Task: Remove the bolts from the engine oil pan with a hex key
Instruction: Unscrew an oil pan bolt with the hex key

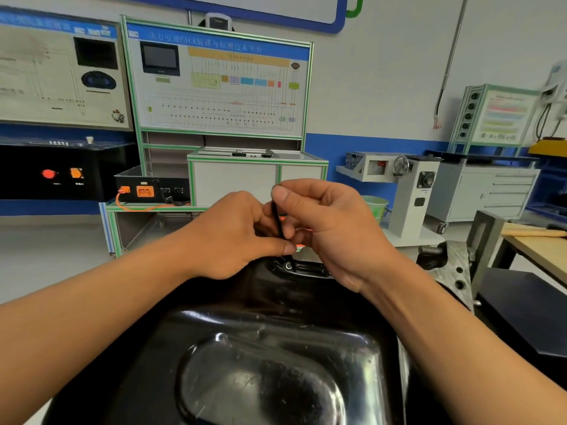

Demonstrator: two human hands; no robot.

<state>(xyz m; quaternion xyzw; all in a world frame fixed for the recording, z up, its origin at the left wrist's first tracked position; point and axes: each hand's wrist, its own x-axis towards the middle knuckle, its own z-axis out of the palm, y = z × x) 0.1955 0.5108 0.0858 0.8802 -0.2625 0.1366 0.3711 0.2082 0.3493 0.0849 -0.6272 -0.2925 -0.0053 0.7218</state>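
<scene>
Hex key (278, 220) stands pinched between left hand (227, 237) and right hand (333, 230)

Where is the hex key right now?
In the head view, the hex key stands nearly upright at centre, held between left hand and right hand, lower end at a bolt on the far rim of the oil pan.

Two hands show, the left hand (227, 237) and the right hand (331, 228), with one hex key (278, 222). There is one black oil pan (260, 363), and one bolt (288, 265) is visible on it. Behind stand three display boards: the left board (46, 81), the centre board (221, 87) and the right board (500, 115). Two lit lamps show, a red lamp (48, 173) and an orange lamp (75, 172), and one green bucket (376, 205).
</scene>
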